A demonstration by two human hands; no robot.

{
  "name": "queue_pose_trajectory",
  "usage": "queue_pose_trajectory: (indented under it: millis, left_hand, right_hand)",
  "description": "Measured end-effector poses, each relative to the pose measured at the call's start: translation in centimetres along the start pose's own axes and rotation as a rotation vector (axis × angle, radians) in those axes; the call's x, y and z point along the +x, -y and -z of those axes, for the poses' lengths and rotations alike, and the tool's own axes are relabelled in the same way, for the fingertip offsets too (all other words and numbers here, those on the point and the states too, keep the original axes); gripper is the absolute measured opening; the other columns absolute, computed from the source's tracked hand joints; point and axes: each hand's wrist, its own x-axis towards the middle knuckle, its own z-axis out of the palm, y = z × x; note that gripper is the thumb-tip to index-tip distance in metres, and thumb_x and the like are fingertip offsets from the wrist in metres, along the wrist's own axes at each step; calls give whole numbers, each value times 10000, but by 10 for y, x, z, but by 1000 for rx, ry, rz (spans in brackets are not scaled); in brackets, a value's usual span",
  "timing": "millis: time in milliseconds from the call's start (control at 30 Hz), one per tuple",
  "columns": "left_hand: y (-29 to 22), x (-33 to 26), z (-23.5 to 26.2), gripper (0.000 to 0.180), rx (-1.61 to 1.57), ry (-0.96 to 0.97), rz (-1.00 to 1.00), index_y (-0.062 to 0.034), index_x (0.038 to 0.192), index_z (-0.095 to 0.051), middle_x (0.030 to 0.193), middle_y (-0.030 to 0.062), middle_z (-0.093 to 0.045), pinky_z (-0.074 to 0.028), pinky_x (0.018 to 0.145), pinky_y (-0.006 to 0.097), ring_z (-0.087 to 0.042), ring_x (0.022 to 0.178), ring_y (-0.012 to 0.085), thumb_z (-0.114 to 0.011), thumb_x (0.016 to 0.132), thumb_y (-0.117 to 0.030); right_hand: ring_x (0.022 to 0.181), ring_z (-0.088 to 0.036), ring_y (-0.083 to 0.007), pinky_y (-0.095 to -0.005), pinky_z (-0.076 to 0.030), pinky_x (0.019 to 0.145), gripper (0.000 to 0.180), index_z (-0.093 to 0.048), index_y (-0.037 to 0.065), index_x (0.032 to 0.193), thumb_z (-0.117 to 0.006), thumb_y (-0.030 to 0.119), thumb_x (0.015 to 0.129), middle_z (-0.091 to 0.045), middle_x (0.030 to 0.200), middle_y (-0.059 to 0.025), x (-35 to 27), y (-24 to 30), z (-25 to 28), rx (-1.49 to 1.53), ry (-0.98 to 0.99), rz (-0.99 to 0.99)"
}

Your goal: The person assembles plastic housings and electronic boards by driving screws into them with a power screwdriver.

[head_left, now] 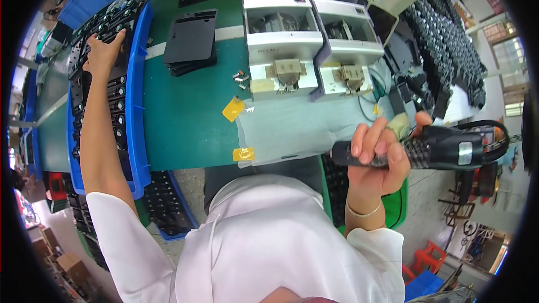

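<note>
black tool [443, 147] tip hidden behind right hand [379, 160]

Green bench [185, 134], blue tray [136, 106]
Black driver [443, 147] with a silver patch, white housings [281, 45], yellow tape [233, 109], white sleeves [129, 235].

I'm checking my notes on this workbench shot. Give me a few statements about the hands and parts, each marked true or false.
1. The right hand grips a black electric screwdriver. True.
2. The left hand rests on the white machines. False: it lies on black parts in the blue plastic tray.
3. Two white box-shaped machines stand side by side on the green table. True.
4. The stack of flat black plates lies inside the tray. False: it lies on the table beside it.
</note>
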Motion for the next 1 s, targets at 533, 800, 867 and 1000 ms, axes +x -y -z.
queue_pose_trajectory:
  millis: [533, 800, 867, 1000]
  left_hand:
    - [-95, -178, 139, 976, -401, 102, -789, -20, 1382, -371, 1292, 168, -576, -388, 1060, 366, -542, 1225, 257, -863, 632, -404]
    - [-119, -320, 125, 883, -548, 524, -1026, -6, 1192, -486, 1203, 198, -536, -339, 1096, 483, -543, 1136, 341, -884, 436, -227]
    - [-122, -337, 112, 901, -557, 546, -1065, -10, 1201, -461, 1195, 204, -526, -336, 1096, 483, -547, 1119, 337, -882, 438, -236]
    - [-128, -359, 91, 944, -507, 594, -1141, -23, 1235, -387, 1181, 215, -497, -330, 1094, 482, -553, 1082, 332, -871, 458, -257]
  right_hand:
    - [520, -504, -161, -351, -494, 536, 504, -280, 57, 1324, -527, 52, 884, -494, 599, -76, 69, -90, 2, -135, 183, 139]
    - [542, -540, -133, -314, -540, 567, 528, -277, -22, 1295, -570, -30, 855, -545, 655, -82, 75, -108, 4, -25, 247, 148]
    - [520, -514, -150, -334, -518, 543, 508, -279, 11, 1294, -547, 5, 862, -517, 625, -80, 74, -106, 1, -108, 253, 139]
    - [489, -498, -169, -367, -507, 523, 502, -284, 35, 1283, -534, 0, 849, -505, 607, -83, 71, -104, -7, -178, 251, 116]
